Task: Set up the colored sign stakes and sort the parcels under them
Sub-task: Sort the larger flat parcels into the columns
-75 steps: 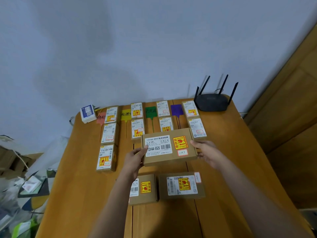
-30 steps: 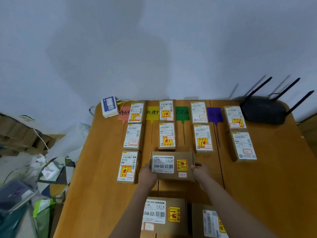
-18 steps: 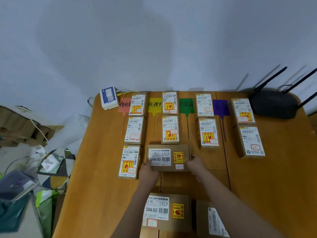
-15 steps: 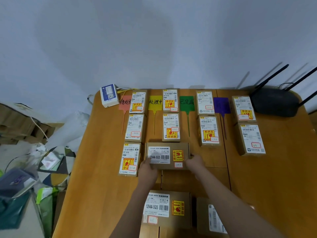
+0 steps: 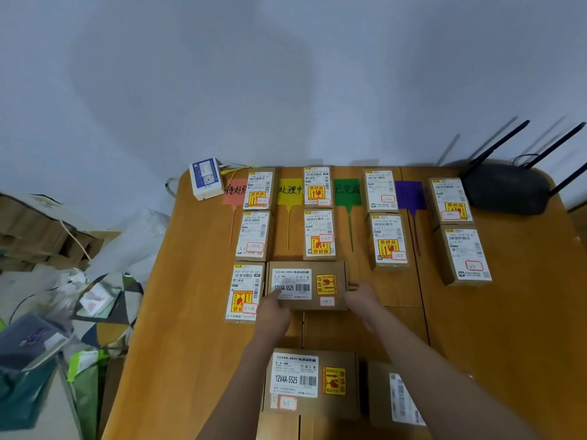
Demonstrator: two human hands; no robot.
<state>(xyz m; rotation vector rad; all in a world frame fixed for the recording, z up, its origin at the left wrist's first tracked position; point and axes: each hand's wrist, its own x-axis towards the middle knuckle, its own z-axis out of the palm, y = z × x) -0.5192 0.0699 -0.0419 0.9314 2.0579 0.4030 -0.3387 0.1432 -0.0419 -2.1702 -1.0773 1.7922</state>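
Observation:
Four sign stakes lie flat along the far edge of the wooden table [image 5: 197,328]: pink [image 5: 234,192], yellow [image 5: 289,193], green [image 5: 347,193] and purple [image 5: 410,195]. Small labelled parcels lie in columns next to them. A wide brown parcel [image 5: 307,285] rests on the table at the foot of the yellow column. My left hand [image 5: 273,309] grips its near left corner and my right hand [image 5: 360,296] holds its right end. Two more parcels lie close to me: a wide one [image 5: 309,382] and another [image 5: 394,398] to its right.
A black router [image 5: 505,188] with antennas stands at the far right corner. A white and blue box [image 5: 205,178] with a cable sits at the far left corner. Bags and cardboard [image 5: 47,236] clutter the floor left of the table. A wall rises right behind the table.
Both hands carried the wide parcel forward and left and set it down below the yellow column's two small parcels. My view shifted left over the table.

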